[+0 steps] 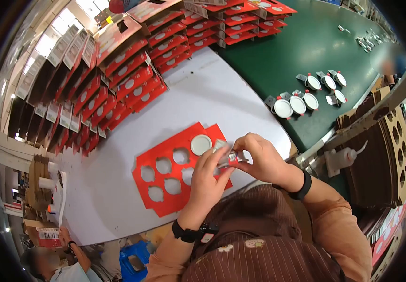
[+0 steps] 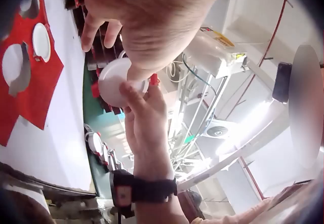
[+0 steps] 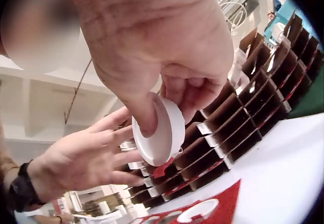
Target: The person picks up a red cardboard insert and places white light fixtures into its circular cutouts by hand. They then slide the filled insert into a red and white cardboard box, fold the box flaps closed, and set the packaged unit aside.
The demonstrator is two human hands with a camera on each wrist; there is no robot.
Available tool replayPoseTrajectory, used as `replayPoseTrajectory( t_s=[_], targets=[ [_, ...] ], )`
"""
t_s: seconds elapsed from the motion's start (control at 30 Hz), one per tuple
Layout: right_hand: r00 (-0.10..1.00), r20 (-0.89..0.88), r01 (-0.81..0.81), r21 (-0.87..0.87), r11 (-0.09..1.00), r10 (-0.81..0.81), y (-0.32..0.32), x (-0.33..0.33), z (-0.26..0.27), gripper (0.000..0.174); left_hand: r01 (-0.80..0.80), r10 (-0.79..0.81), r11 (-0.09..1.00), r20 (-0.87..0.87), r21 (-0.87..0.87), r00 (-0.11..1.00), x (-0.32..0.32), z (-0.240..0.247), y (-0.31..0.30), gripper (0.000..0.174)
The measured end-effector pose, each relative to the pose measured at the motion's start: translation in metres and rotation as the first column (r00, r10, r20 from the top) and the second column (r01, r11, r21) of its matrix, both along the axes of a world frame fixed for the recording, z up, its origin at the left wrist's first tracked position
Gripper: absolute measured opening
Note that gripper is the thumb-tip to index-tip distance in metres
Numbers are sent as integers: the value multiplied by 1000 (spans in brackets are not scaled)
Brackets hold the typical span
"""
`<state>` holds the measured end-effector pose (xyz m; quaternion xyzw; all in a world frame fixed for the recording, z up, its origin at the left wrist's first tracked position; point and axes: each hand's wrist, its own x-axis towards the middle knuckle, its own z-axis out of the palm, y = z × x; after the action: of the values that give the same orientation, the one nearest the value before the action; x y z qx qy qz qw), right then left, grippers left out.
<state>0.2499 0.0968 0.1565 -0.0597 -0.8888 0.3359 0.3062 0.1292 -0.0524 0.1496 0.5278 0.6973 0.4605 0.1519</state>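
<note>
Holding downlight (image 1: 226, 157) just above red card tray (image 1: 163, 204), you're pinching it w/ right hand (image 1: 261, 160); left hand (image 1: 207, 181) is steadying it w/ straight fingers, prob. to square the clips to a hole.

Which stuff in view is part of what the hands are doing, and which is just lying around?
In use: white round light pinched by right hand, left hand touching it; red cut-out card; light seated in card.
Lying about: loose lights on the green mat; stacked red boxes; brown card stack.
</note>
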Motion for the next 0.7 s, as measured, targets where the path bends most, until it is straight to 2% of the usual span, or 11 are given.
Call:
replayPoseTrajectory(
  t_s=[0.03,0.17,0.27,0.37,0.4,0.47,0.5,0.53,0.6,0.63,0.7],
  targets=[
    [999,37,0,15,1000,-1,-8,10,6,40,77,-71,996,153,-35,986,1,-7,-5,49],
    [961,68,-207,-472,857,269,-9,52,19,28,135,-155,988,393,78,906,13,-15,-23,35],
    [937,132,-199,-558,806,323,-19,61,20,19,218,-229,973,342,72,911,25,0,-33,36],
    [912,50,-312,-557,770,406,-21,65,8,16,324,-206,941,586,-103,784,24,-18,-49,38],
    [881,-68,-413,-594,691,468,-23,63,-7,18,294,-184,956,734,-22,654,36,-15,-51,47],
    [861,7,-353,-712,608,508,-28,72,-10,20,362,-289,928,795,94,533,43,-16,-53,69],
    [848,-5,-330,-788,520,530,-33,75,-14,21,266,-220,959,847,97,484,50,-17,-55,68],
    [866,-10,-318,-782,535,500,-38,79,-21,21,291,-246,950,850,115,466,48,-24,-60,68],
    [849,-147,-375,-844,384,507,-43,79,-29,19,309,-279,940,842,142,461,43,-29,-60,67],
    [850,-149,-380,-838,392,505,-43,80,-35,19,393,-339,907,819,154,462,41,-32,-56,66],
    [887,-195,-313,-920,236,418,-46,83,-41,18,470,-394,869,796,158,461,45,-34,-50,65]
  ],
)
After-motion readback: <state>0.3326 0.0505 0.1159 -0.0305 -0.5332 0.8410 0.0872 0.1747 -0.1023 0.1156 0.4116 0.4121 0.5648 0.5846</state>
